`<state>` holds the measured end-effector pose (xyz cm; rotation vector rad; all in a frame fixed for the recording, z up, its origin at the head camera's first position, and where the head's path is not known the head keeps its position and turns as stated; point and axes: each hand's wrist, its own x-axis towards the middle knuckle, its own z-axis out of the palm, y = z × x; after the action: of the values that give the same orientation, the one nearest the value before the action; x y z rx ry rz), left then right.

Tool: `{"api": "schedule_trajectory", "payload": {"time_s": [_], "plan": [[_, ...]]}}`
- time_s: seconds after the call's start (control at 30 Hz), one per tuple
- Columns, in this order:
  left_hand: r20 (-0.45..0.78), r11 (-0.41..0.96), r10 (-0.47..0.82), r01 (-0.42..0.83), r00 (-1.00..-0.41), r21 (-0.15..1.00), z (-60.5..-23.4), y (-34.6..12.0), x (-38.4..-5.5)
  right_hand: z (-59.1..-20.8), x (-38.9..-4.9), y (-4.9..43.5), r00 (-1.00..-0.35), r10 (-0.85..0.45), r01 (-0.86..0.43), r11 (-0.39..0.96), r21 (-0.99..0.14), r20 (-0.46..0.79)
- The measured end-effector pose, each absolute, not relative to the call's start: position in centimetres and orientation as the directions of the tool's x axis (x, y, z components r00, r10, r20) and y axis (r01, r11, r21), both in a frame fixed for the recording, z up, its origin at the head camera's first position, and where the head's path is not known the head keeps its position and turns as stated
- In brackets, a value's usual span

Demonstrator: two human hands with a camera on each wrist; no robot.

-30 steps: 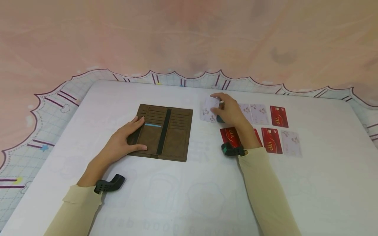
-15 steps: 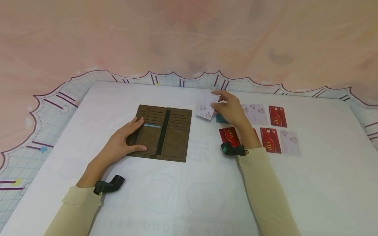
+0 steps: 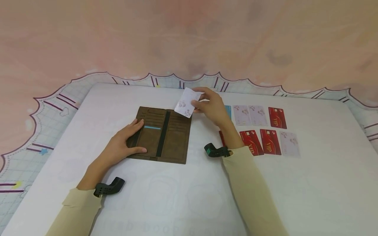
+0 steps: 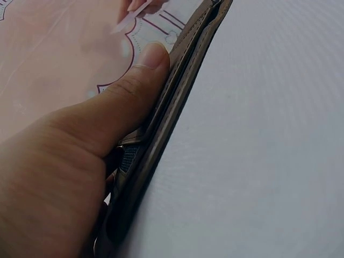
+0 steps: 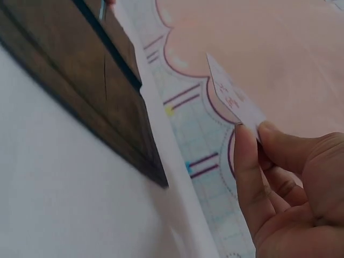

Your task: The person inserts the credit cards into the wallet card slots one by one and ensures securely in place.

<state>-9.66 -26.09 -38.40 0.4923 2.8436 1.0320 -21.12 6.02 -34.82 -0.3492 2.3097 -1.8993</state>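
A long brown wallet (image 3: 174, 144) lies opened out on the white table, card slots facing up and a blue card edge (image 3: 152, 127) showing in one slot. My left hand (image 3: 122, 141) rests across its left edge, thumb and fingers spread; in the left wrist view the thumb (image 4: 145, 70) presses on the leather. My right hand (image 3: 211, 106) pinches a white floral card (image 3: 186, 103) between thumb and fingers. That card is tilted and overlaps the wallet's upper right corner in the head view. In the right wrist view the card (image 5: 231, 97) stands edge-up beyond the fingertips.
Right of the wallet lie two rows of cards: white floral ones (image 3: 241, 115), red VIP ones (image 3: 271, 142) and a blue one (image 3: 228, 110) partly behind the right hand. My right forearm covers part of the lower row. A patterned cloth border (image 3: 63, 101) edges the table (image 3: 165, 196).
My right hand has lifted the white floral card and carried it left from the card rows to the wallet's upper right corner. The left hand keeps its place on the wallet.
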Motion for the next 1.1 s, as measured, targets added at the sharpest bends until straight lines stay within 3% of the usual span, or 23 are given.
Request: {"api": "schedule_trajectory", "payload": {"time_s": [0.3, 0.83, 1.1], "plan": [[0.039, 0.718, 0.321, 0.27, -0.946, 0.641, -38.4, -26.2, -9.7, -34.9, -20.8, 2.7, -0.96, -0.278, -0.075, 0.168, -0.983, 0.026], [0.054, 0.716, 0.327, 0.284, -0.944, 0.637, -38.4, -26.4, -9.6, -36.5, -20.0, -1.2, -0.966, -0.251, -0.05, -0.059, -0.997, 0.064], [0.045, 0.724, 0.316, 0.271, -0.948, 0.635, -38.4, -26.2, -9.6, -37.8, -19.6, -2.3, -0.961, -0.252, -0.122, 0.007, -0.993, 0.116]]}}
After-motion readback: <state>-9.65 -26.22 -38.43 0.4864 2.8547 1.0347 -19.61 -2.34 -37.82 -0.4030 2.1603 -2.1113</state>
